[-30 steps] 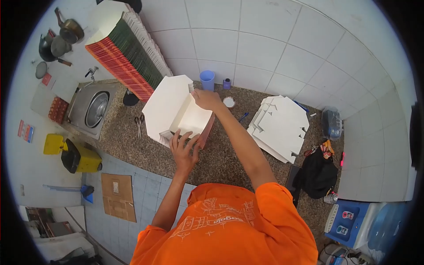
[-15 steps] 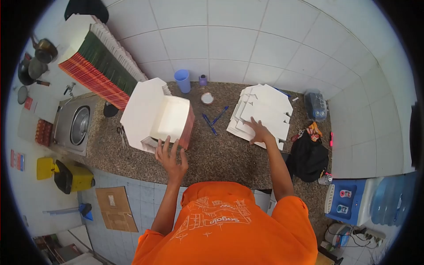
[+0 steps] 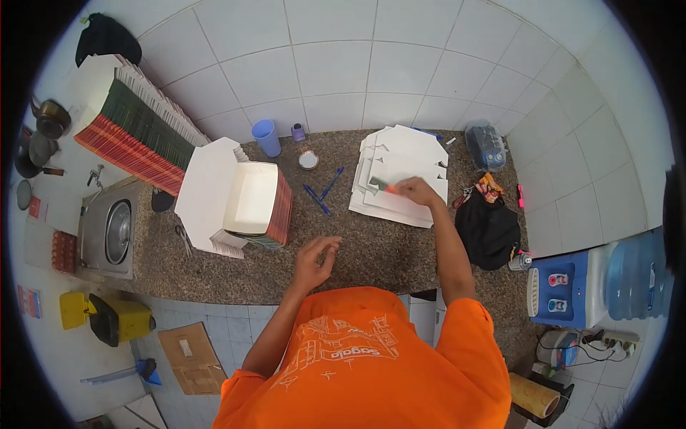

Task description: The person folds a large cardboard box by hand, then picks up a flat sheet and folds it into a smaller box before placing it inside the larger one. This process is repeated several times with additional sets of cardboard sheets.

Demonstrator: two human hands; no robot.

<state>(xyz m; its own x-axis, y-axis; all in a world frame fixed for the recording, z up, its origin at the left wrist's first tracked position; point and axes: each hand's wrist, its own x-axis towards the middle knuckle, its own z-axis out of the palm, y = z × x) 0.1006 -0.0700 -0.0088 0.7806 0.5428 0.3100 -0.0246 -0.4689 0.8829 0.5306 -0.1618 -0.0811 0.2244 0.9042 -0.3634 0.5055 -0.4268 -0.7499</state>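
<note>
My right hand [image 3: 418, 191] is over the pile of flat white box blanks [image 3: 411, 164], its fingers pinched on the edge of a blank, where a green and orange printed patch shows. My left hand [image 3: 316, 262] hovers above the front part of the counter, fingers apart and slightly curled, holding nothing. To its left stands a stack of nested folded boxes [image 3: 255, 199], white inside with red printed sides and raised white lids. A longer leaning stack of the same boxes [image 3: 139, 129] extends behind it to the upper left.
On the granite counter [image 3: 364, 261] are blue pens [image 3: 331, 184], a blue cup [image 3: 266, 138], a small purple bottle [image 3: 298, 132], a round lid [image 3: 309, 160], scissors [image 3: 184, 239], a black bag [image 3: 489, 229] and a clear container [image 3: 487, 146]. A sink [image 3: 107, 236] is at the left.
My left hand has left the nested boxes and moved right. My right hand, earlier spread on the blanks, has closed on a blank's edge. The camera view has shifted.
</note>
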